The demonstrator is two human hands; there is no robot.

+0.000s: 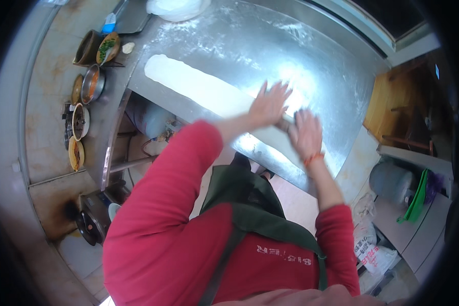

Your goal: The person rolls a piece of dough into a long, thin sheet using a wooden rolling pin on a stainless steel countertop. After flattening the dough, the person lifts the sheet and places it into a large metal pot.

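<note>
A long flattened sheet of pale dough point(199, 86) lies diagonally across the floured metal worktop point(229, 38). Over its right part my left hand point(269, 103) is spread, palm down and fingers apart, on or just above a short stretch of a rolling pin point(285, 124). Close to the right of it, my right hand point(306, 132), with an orange band at the wrist, lies palm down at the pin's other side. Both hands are blurred, and they hide most of the pin. Neither hand has its fingers closed around it.
Along the left counter stand a bowl of chopped greens point(107, 48), a metal bowl point(93, 84) and several other bowls. A plastic-covered mound point(178, 7) sits at the worktop's far edge. A gas cylinder point(151, 114) stands below; plastic sacks point(373, 248) lie at lower right.
</note>
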